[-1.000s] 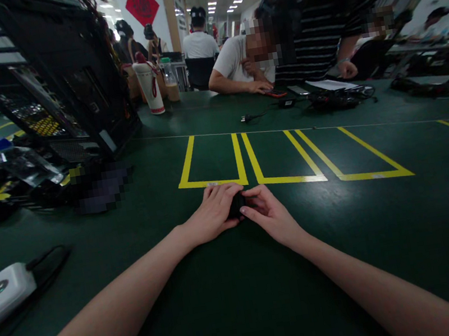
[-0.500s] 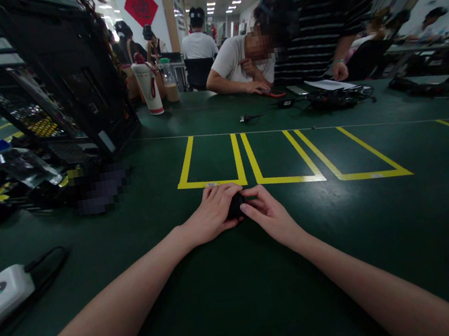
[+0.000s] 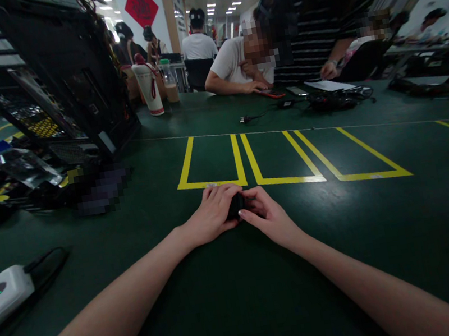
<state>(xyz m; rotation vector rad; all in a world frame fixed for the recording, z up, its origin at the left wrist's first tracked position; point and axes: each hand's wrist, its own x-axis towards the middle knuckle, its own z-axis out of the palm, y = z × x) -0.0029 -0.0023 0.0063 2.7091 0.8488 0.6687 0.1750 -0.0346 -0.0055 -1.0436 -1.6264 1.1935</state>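
A small black object point(image 3: 235, 206) sits between my two hands, low over the green table point(image 3: 245, 295); its kind cannot be made out. My left hand point(image 3: 216, 210) is wrapped over it from the left, with fingers on top and thumb along the near side. From the right, my right hand point(image 3: 266, 211) holds the object's right end between thumb and bent fingers. Much of the object is hidden by the fingers. Just beyond my hands runs the near edge of a yellow tape outline point(image 3: 212, 183).
At the left stand a tilted black computer case point(image 3: 78, 83) and a white device point(image 3: 2, 297) with a cable. A cup point(image 3: 150, 89) and a bottle point(image 3: 169, 83) are farther back. Across the table a person point(image 3: 229, 65) leans down near coiled black cables point(image 3: 333, 98).
My right thumb has slid slightly down and left along the black object. My left hand stays in place. Across the table, the standing person's hand has shifted a little left.
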